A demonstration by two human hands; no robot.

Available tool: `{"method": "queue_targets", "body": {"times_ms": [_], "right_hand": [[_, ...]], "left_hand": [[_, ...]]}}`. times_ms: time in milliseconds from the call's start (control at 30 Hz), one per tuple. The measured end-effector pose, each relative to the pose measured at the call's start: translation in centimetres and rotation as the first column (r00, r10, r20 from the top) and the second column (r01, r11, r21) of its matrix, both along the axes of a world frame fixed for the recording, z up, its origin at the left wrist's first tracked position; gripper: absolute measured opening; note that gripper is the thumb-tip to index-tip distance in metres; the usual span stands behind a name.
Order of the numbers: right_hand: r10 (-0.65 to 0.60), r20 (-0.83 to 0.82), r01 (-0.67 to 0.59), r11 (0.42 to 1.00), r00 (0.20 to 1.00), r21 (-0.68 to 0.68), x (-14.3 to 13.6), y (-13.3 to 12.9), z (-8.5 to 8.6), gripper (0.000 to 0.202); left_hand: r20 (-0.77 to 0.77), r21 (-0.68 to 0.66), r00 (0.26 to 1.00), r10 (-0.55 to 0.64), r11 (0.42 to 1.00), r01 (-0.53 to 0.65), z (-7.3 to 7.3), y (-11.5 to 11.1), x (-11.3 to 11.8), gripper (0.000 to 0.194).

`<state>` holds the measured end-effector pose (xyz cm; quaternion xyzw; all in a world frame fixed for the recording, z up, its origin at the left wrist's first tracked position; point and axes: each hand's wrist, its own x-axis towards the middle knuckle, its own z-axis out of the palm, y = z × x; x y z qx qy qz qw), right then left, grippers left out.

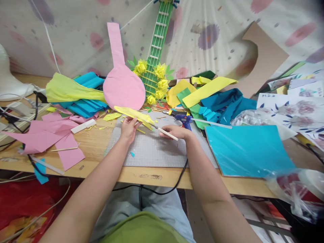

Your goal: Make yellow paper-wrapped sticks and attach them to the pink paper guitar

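Observation:
My left hand pinches a folded strip of yellow crepe paper above the grey cutting mat. In my right hand is a pair of white-handled scissors, seen nearly edge-on. Their metal end meets the right end of the yellow paper; the blades are mostly hidden. Part of my right fingers lies behind the handle. Thin yellow sticks or strips show below the paper. Just beyond my right hand lies a blue glue gun with a clear glue stick in it.
A pink banjo-shaped cutout and a green stringed model with yellow paper flowers stand behind. Pink scraps lie left; yellow paper and a turquoise board lie right. A black cable crosses the front edge.

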<state>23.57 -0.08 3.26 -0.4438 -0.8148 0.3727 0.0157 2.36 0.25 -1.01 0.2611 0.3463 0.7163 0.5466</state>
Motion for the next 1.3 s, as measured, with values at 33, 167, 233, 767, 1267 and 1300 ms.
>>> {"method": "queue_targets", "body": {"times_ms": [33, 167, 233, 767, 1267, 1300], "right_hand": [[-0.005, 0.002, 0.005, 1.000, 1.000, 0.003, 0.0, 0.0, 0.0, 0.048], [-0.028, 0.003, 0.028, 1.000, 1.000, 0.014, 0.0, 0.1, -0.2, 0.049], [-0.035, -0.001, 0.035, 0.999, 0.999, 0.009, 0.1, 0.2, -0.3, 0.050], [0.023, -0.016, -0.024, 0.999, 1.000, -0.037, 0.9, 0.3, -0.2, 0.048], [0.033, 0.036, -0.033, 0.999, 0.999, -0.016, 0.7, 0.0, 0.4, 0.053], [0.032, 0.035, -0.031, 0.999, 0.999, -0.013, 0.6, 0.0, 0.3, 0.052]], "left_hand": [[-0.003, -0.002, 1.000, -0.001, 1.000, 0.001, 0.0, 0.0, 0.0, 0.025], [-0.012, -0.021, 1.000, 0.005, 1.000, -0.006, -0.1, 0.0, 0.0, 0.025], [-0.012, -0.029, 1.000, 0.009, 1.000, -0.010, -0.1, 0.0, 0.0, 0.024], [0.010, -0.042, 0.995, -0.098, 0.994, 0.098, 0.3, -0.3, 0.0, 0.020], [-0.017, -0.080, 0.991, -0.136, 0.988, 0.134, 0.6, -0.7, 0.5, 0.018], [-0.016, -0.082, 0.990, -0.140, 0.987, 0.139, 0.7, -0.7, 0.6, 0.018]]}}
